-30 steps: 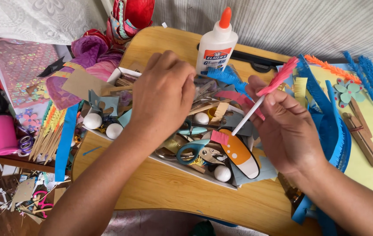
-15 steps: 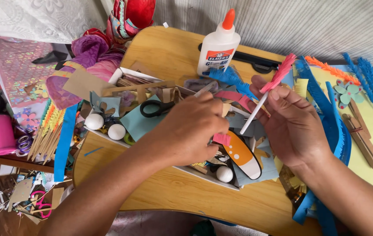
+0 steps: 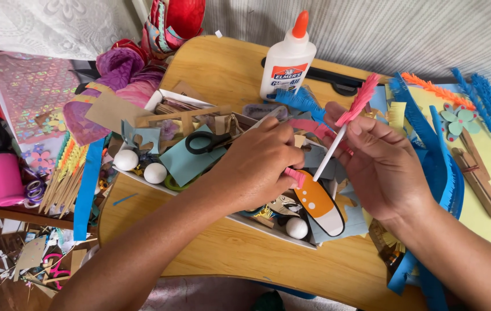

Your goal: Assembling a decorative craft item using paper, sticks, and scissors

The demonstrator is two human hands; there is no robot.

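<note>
Two hands (image 3: pixel 257 167) (image 3: pixel 381 167) around white stick (image 3: pixel 329 155), pink fringe (image 3: pixel 359 99) above fingertips.

The right hand (image 3: pixel 383 167) holds a white stick (image 3: pixel 330 155) with pink fringe while the left hand (image 3: pixel 257 164) pinches its lower end over a cluttered craft tray (image 3: pixel 159 99).

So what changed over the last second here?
The left hand left the tray's far side, came toward the white stick and now pinches a pink scrap. The right hand kept holding the stick. The glue bottle and scissors stayed put.
</note>
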